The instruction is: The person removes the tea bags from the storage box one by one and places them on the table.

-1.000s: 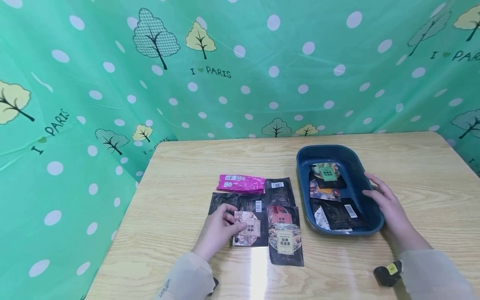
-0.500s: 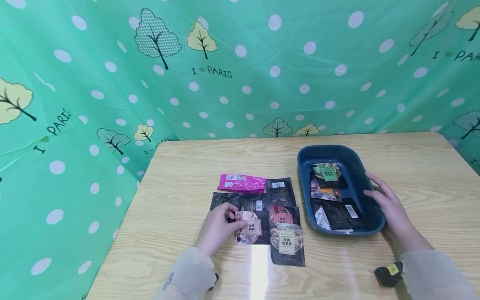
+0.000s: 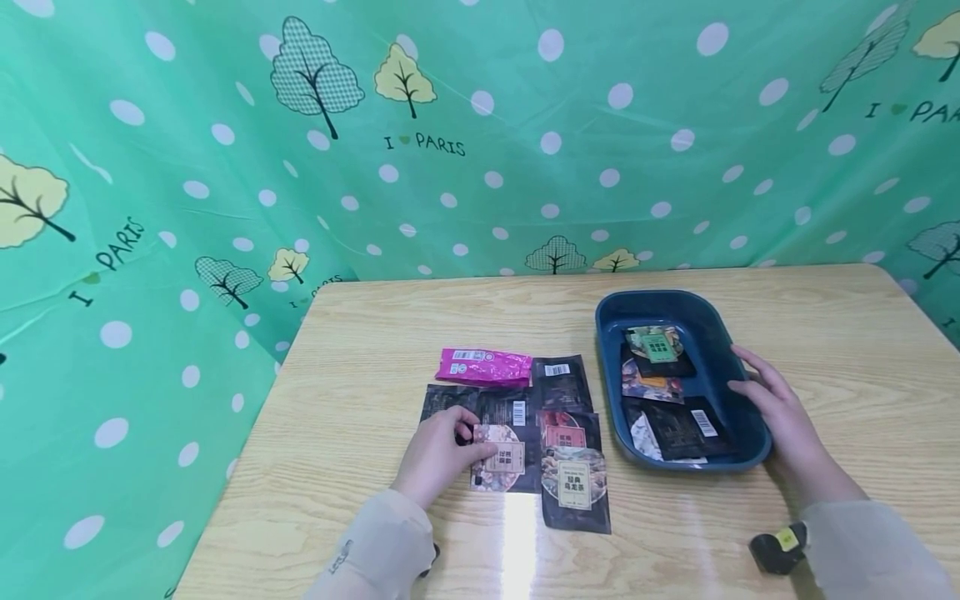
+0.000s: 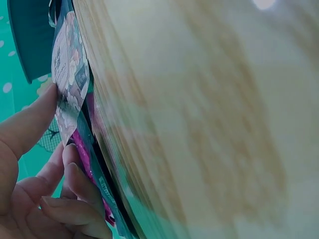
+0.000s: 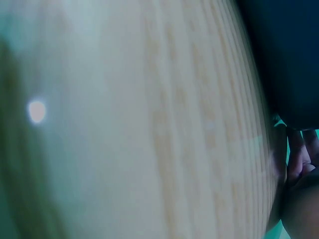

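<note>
Grey at the sleeves (image 3: pixel 375 542), pinching a flower-printed sachet (image 3: pixel 504 468) with the left hand (image 3: pixel 437 456) over the tabletop (image 3: pixel 330 417), resting the right hand (image 3: pixel 782 421), fingers apart, against a blue tub (image 3: pixel 675 307); beyond the sachet, a pink packet (image 3: pixel 487 368), then green curtain (image 3: pixel 517 175)

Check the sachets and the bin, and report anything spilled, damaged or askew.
Nothing looks spilled or torn. The one untidy spot is in the blue bin, where a black barcoded sachet lies askew over a white-patterned one.
</note>
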Motion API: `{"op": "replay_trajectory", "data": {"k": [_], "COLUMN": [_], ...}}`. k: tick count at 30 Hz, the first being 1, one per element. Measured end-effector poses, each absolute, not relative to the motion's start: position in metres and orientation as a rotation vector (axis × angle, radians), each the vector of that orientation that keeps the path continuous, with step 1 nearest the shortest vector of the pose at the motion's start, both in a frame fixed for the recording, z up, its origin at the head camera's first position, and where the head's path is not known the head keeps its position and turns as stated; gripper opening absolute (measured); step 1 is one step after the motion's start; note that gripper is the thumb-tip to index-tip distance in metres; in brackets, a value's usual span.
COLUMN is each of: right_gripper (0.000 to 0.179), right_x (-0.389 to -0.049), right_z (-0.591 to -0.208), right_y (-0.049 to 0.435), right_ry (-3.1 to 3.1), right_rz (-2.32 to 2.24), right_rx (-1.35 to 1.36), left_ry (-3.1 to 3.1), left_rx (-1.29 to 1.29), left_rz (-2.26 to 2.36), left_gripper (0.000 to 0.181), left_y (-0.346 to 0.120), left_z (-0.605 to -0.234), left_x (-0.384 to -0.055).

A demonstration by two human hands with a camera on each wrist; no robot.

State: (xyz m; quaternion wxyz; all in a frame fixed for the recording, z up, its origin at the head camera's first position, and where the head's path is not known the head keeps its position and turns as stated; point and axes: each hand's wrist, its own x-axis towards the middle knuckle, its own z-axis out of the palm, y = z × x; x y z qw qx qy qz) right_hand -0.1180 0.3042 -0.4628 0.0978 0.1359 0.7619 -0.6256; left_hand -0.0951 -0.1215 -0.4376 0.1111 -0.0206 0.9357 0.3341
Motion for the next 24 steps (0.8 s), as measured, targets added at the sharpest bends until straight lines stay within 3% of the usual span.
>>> {"op": "replay_trajectory", "data": {"k": [24], "right_gripper": [0.056], "right_x": [-0.1188], "right_z": [-0.4653], "right_y": [0.3074], "right_ry": [2.288], "right_rz": [-1.809], "right_rx": [0.361], "left_ry": [2.746], "left_rx": [-0.033], "left_rz": [0.967], "left_gripper": [0.042], "left_y": [-0.1220], "left_z": [-0.4384], "left_x": [-0.0967]}}
